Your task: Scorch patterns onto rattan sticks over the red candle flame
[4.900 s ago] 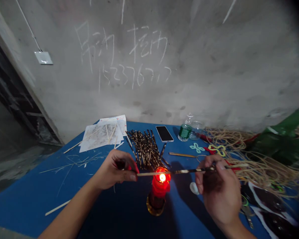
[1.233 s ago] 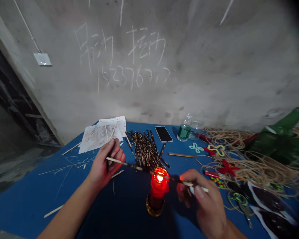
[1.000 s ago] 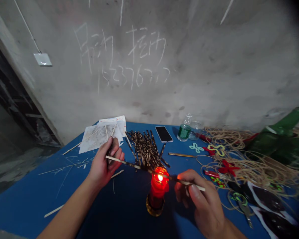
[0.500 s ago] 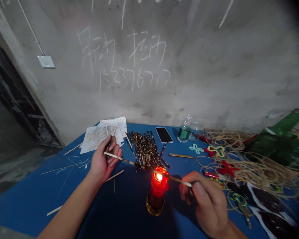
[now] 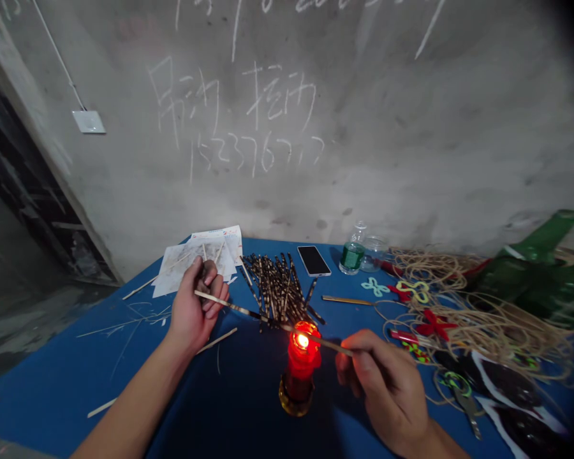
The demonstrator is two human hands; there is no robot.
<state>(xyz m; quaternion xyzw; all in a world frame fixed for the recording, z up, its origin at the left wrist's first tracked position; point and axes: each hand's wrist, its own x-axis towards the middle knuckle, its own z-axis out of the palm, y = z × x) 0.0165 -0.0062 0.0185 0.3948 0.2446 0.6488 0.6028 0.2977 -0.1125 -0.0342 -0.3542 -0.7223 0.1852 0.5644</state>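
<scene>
A thin wooden stick (image 5: 234, 307) with scorched dark bands runs between my hands in what looks like one line, passing over the flame. My left hand (image 5: 198, 306), palm up with blackened fingertips, has its fingers curled about the pale end. Thumb and fingers of my right hand (image 5: 387, 389) pinch the other end, to the right of the flame. Below the stick, a lit red candle holder (image 5: 300, 370) glows on its gold base. A heap of dark-banded sticks (image 5: 280, 287) lies just behind it.
On the blue table (image 5: 124, 357) lie sooty paper sheets (image 5: 172, 271), a phone (image 5: 314, 261) and a pen-like stick (image 5: 347, 299). A water bottle (image 5: 353, 252), tangled cord (image 5: 497, 306), nail clippers (image 5: 467, 405) and green bottles (image 5: 530, 268) are on the right. Behind rises a grey wall (image 5: 411, 159).
My right hand has moved left, closer to the flame, and its fingers now cover the stick's right end. My left hand has shifted only slightly.
</scene>
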